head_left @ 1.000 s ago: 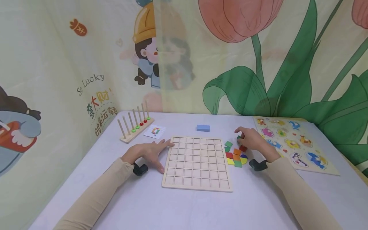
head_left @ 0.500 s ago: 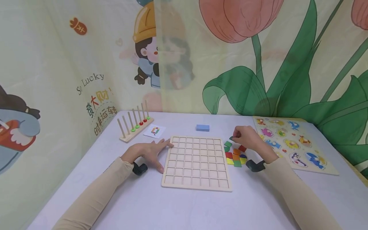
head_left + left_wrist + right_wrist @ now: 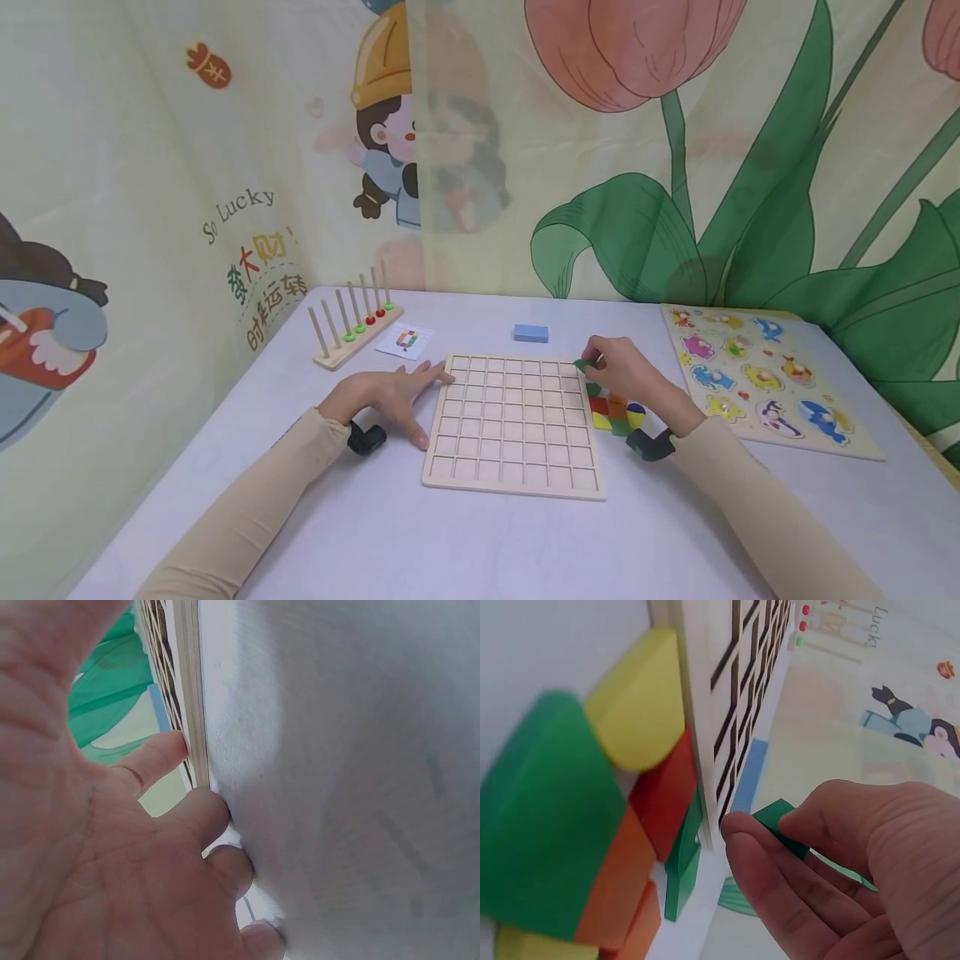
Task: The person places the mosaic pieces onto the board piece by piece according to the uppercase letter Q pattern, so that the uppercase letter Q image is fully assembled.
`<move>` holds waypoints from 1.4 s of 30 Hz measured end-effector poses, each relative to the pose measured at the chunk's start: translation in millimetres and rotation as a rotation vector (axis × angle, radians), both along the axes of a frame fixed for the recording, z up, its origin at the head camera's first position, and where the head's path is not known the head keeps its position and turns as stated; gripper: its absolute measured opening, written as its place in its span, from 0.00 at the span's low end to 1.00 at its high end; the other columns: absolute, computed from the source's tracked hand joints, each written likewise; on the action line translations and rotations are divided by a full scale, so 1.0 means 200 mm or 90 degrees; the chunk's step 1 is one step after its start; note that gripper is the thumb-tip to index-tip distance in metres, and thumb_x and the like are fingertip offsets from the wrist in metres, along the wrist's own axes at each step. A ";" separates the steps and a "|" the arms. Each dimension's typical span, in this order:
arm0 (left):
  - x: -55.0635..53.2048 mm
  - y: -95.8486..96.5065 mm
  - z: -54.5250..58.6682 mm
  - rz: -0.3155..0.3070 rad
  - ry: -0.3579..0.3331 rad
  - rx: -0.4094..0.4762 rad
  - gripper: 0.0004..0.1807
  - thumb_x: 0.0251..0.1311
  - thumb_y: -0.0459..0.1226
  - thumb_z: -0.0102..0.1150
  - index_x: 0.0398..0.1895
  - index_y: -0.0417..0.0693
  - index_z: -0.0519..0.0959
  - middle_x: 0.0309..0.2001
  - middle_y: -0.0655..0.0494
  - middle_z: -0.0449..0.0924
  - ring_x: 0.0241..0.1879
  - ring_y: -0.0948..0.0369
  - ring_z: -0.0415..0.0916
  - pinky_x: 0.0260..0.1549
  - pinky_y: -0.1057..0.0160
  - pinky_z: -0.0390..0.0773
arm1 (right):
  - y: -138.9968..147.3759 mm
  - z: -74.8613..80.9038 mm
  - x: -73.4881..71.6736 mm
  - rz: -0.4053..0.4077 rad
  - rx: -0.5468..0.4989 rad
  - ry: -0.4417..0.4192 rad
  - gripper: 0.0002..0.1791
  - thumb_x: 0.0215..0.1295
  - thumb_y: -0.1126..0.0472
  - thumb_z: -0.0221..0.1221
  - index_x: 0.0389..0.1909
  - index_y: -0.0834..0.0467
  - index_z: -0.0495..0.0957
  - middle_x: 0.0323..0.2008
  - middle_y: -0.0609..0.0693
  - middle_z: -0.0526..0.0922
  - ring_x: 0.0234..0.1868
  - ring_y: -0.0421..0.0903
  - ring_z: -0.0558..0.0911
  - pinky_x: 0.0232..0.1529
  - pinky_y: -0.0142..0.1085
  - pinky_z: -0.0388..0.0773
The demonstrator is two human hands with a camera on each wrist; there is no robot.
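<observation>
The right hand (image 3: 630,373) pinched a green block (image 3: 581,365) by the wooden grid board's (image 3: 512,433) one-o'clock corner; a loose pinch might have dropped it. The left hand's (image 3: 392,402) spread fingers (image 3: 166,756) touched the nine-o'clock edge; pushing might have slid the board.

The grid board (image 3: 513,429) lies flat on the table (image 3: 450,550), between the two hands; the left hand (image 3: 386,404) rests against its left edge. The right hand (image 3: 626,375) is at its far right corner, with a single held piece (image 3: 774,814); contact between piece and board cannot be told from here. Loose pieces (image 3: 611,412) lie under and on the near side of the right hand, beside the board. Beyond the left hand stands the peg rack (image 3: 356,337), the card (image 3: 405,342) just to its right. The block (image 3: 531,333) lies past the board, farther off than both hands. Right of the right hand lies the picture puzzle (image 3: 738,379); behind all hangs the curtain (image 3: 465,267).
</observation>
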State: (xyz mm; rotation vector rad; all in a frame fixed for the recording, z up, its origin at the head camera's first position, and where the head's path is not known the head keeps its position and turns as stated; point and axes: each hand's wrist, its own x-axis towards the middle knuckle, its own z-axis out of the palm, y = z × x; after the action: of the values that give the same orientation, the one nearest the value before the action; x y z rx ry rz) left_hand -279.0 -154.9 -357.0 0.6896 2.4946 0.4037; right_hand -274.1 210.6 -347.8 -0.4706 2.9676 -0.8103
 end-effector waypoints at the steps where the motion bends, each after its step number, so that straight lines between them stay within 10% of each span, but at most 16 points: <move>1: 0.00 0.00 0.00 0.000 0.000 0.000 0.58 0.40 0.53 0.78 0.74 0.60 0.53 0.79 0.46 0.33 0.73 0.30 0.34 0.70 0.33 0.40 | -0.01 0.00 0.00 0.003 -0.001 -0.003 0.07 0.63 0.68 0.61 0.41 0.63 0.76 0.37 0.57 0.84 0.33 0.48 0.80 0.34 0.35 0.83; 12: 0.00 -0.02 0.01 -0.009 0.010 -0.011 0.59 0.41 0.53 0.77 0.75 0.60 0.51 0.79 0.47 0.32 0.76 0.38 0.32 0.71 0.36 0.39 | -0.16 -0.04 0.03 0.089 -0.022 0.046 0.18 0.67 0.65 0.58 0.57 0.65 0.74 0.28 0.51 0.78 0.27 0.44 0.72 0.29 0.33 0.72; 16: 0.00 0.00 0.01 -0.030 0.016 -0.006 0.59 0.42 0.53 0.77 0.76 0.59 0.51 0.79 0.49 0.32 0.78 0.47 0.30 0.73 0.41 0.38 | -0.18 -0.06 0.04 0.112 -0.013 0.072 0.16 0.68 0.68 0.56 0.56 0.66 0.77 0.38 0.56 0.84 0.33 0.45 0.76 0.37 0.37 0.77; 20: 0.00 0.02 0.00 -0.045 0.016 -0.004 0.59 0.42 0.53 0.76 0.76 0.58 0.50 0.79 0.49 0.31 0.78 0.49 0.29 0.74 0.42 0.36 | -0.17 -0.05 0.03 0.099 -0.006 0.077 0.15 0.69 0.70 0.54 0.55 0.66 0.78 0.47 0.58 0.84 0.38 0.47 0.78 0.44 0.41 0.80; 29: 0.01 0.02 0.00 -0.043 0.020 -0.013 0.59 0.43 0.53 0.76 0.76 0.57 0.50 0.79 0.49 0.31 0.78 0.50 0.29 0.74 0.44 0.37 | -0.18 0.06 0.01 0.057 0.004 0.057 0.15 0.70 0.67 0.52 0.55 0.67 0.74 0.34 0.61 0.81 0.25 0.45 0.72 0.27 0.34 0.71; 42: 0.02 0.00 0.01 -0.026 0.015 -0.025 0.59 0.44 0.53 0.76 0.77 0.58 0.49 0.79 0.49 0.30 0.78 0.50 0.28 0.74 0.43 0.36 | -0.32 -0.01 0.01 0.045 0.064 -0.007 0.13 0.67 0.65 0.56 0.50 0.65 0.77 0.32 0.54 0.81 0.29 0.45 0.76 0.30 0.35 0.75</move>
State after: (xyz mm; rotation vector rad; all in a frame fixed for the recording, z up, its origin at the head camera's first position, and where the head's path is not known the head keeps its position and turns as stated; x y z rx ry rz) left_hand -275.8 -154.0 -356.0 0.7314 2.4990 0.3331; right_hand -271.4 147.4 -349.9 -0.5612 2.9452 -0.6527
